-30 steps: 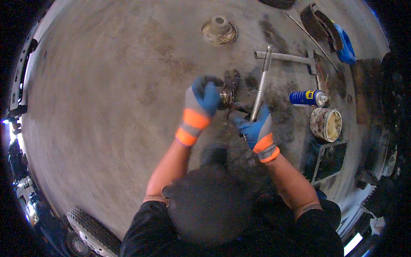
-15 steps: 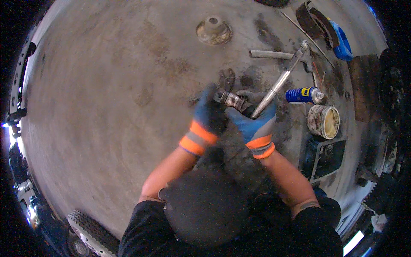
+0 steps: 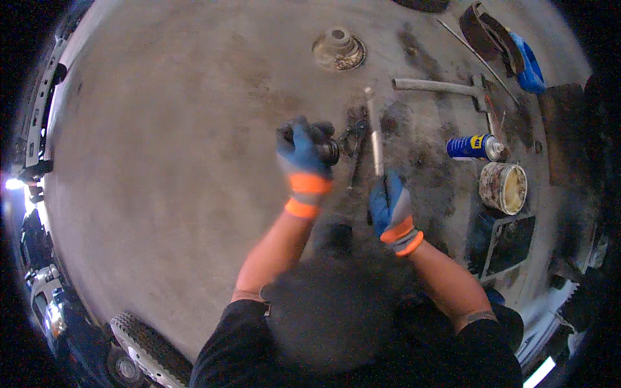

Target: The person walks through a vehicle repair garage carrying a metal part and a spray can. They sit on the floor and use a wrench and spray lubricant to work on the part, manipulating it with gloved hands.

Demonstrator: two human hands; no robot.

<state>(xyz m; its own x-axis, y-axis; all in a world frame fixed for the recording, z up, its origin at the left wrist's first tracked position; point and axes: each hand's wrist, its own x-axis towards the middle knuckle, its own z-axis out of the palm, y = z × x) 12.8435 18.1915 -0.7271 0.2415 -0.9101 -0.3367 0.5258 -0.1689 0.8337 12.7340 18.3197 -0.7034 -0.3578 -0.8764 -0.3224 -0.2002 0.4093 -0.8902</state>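
Observation:
My left hand (image 3: 304,150), in a blue-grey glove with an orange cuff, is closed round a dark, greasy cylindrical metal part (image 3: 332,152). Its ringed end shows on the right of the fingers; the glove covers the rest. My right hand (image 3: 391,205), gloved alike, grips the near end of a long shiny metal bar (image 3: 376,139), which points away from me and is blurred by motion. Between the two hands, dark metal tools or parts (image 3: 354,139) lie on the stained floor; their kind is hard to make out.
A hammer (image 3: 436,86), blue spray can (image 3: 471,147) and grease-filled tin (image 3: 503,187) lie or stand to the right. Farther off are a round flanged hub (image 3: 338,48), a thin rod (image 3: 479,58), curved bands (image 3: 488,35) and a blue bottle (image 3: 530,68). A wheel (image 3: 152,349) is near left.
My hands have moved apart. The bar has swung from leaning right to nearly straight ahead, away from the dark part. My left hand now covers more of that part.

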